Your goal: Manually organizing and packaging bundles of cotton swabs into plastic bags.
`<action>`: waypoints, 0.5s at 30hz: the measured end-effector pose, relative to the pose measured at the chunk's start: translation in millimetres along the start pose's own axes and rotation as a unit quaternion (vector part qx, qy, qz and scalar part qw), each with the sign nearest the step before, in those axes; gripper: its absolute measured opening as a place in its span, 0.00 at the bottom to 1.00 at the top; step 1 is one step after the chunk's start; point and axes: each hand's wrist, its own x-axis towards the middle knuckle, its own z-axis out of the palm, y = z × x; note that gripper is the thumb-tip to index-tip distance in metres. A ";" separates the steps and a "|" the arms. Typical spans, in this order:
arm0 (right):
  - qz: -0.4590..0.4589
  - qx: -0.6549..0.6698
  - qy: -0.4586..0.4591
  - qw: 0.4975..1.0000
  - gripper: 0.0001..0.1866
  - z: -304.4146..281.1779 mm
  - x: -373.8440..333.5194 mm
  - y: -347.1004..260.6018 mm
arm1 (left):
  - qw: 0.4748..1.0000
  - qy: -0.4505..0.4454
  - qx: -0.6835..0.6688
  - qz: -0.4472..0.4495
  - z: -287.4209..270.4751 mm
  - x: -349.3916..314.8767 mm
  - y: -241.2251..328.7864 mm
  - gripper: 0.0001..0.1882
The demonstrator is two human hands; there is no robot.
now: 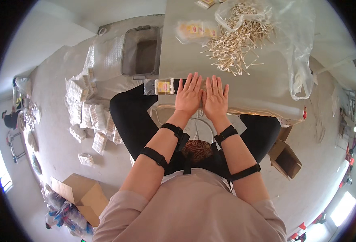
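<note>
My left hand [189, 96] and my right hand [215, 97] lie flat side by side at the near edge of the table [262, 86], thumbs almost touching, fingers stretched forward. A narrow tan strip [203, 84] shows between them; whatever is under the palms is hidden. Just left of my left hand is a clear pack of cotton swabs [163, 86] with a yellow label, its loose bag end [149, 87] sticking out past the table's edge. Farther off, a heap of loose cotton swabs [238, 44] spills from a clear plastic bag [301, 52].
Empty labelled bags [196, 30] lie left of the heap. A grey plastic bin [140, 52] stands beyond my left knee. Many swab packs [91, 113] are piled on the floor at left. Open cardboard boxes stand at lower left [83, 193] and right [287, 157].
</note>
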 end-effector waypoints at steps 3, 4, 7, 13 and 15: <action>0.001 -0.003 -0.007 1.000 0.28 -1.5 1.0 -0.9 | 1.000 0.003 -0.002 0.002 -1.3 0.5 0.1 0.28; 0.003 -0.005 -0.014 1.000 0.28 -2.0 1.3 -1.4 | 1.000 -0.001 0.005 0.002 -2.0 -0.9 1.0 0.28; -0.001 -0.013 -0.009 1.000 0.28 -0.6 0.3 -2.5 | 1.000 0.008 -0.008 0.002 -1.8 -1.9 -1.0 0.28; 0.008 -0.020 -0.006 1.000 0.28 -1.1 0.2 -0.6 | 0.985 0.105 -0.140 0.011 -11.3 -8.6 -26.2 0.28; 0.006 -0.017 -0.007 1.000 0.28 -4.0 0.5 -3.5 | 0.986 0.128 -0.108 -0.004 -21.5 -16.5 -52.6 0.27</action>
